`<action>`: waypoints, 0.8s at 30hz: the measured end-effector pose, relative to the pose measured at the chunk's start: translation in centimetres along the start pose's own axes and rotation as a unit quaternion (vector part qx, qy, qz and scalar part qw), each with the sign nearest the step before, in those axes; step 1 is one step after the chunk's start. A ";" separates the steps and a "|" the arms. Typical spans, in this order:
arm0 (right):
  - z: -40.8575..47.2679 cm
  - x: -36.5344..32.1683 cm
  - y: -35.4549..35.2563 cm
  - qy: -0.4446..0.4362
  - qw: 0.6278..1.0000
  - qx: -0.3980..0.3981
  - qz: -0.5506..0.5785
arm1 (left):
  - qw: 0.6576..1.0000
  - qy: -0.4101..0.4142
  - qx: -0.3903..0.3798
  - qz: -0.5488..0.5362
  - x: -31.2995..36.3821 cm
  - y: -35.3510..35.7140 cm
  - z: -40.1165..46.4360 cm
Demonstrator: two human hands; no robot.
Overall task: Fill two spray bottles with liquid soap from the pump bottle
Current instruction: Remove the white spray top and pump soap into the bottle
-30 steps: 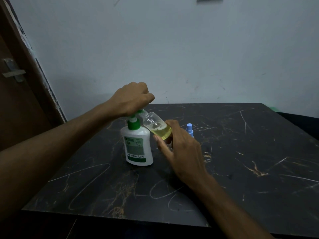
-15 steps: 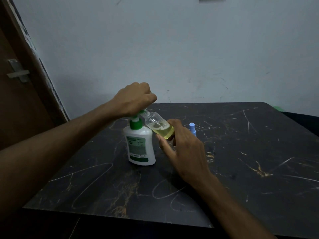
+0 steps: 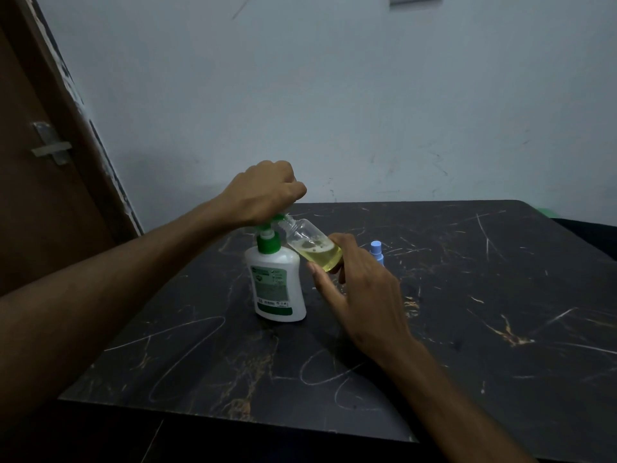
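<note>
Dark scratched marble table (image 3: 467,329) under dim light: we note the pump bottle (image 3: 278,285) standing left of centre, our left hand (image 3: 263,195) clenched on its green pump head. Our right hand (image 3: 360,289) grips the tilted clear spray bottle (image 3: 312,245) by its base, neck at the spout, partly filled. We judge it light and soap-slick, best held low around the body; a blue cap (image 3: 376,249) stands just beyond.

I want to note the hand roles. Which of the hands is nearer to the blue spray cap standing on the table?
Right. The right hand, holding the tilted clear bottle, is just beside the blue spray cap. The left hand is farther away, on the pump bottle.
</note>
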State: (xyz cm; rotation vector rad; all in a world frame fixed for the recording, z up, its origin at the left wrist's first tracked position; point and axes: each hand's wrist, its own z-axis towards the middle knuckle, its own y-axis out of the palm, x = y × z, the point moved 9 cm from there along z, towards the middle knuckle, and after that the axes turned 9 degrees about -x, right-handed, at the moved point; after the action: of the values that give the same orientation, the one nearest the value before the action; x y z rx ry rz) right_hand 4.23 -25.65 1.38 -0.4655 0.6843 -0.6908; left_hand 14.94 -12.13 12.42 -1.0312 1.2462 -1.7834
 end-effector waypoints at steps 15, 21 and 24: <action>0.0 0.1 0.0 0.002 1.000 -0.003 0.001 | 0.999 0.001 -0.017 0.030 -0.3 0.6 0.8; 0.0 0.1 0.1 0.001 1.000 -0.005 0.003 | 1.000 -0.004 0.004 0.026 -0.8 0.4 0.5; 0.0 0.1 0.0 0.000 1.000 0.002 0.006 | 1.000 0.006 0.008 0.026 -0.1 -0.1 0.4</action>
State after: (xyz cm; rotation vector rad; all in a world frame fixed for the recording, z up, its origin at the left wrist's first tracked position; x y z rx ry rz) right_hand 4.30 -25.72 1.30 -0.4567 0.6857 -0.6816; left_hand 15.36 -12.19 12.61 -0.9721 1.2538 -1.7603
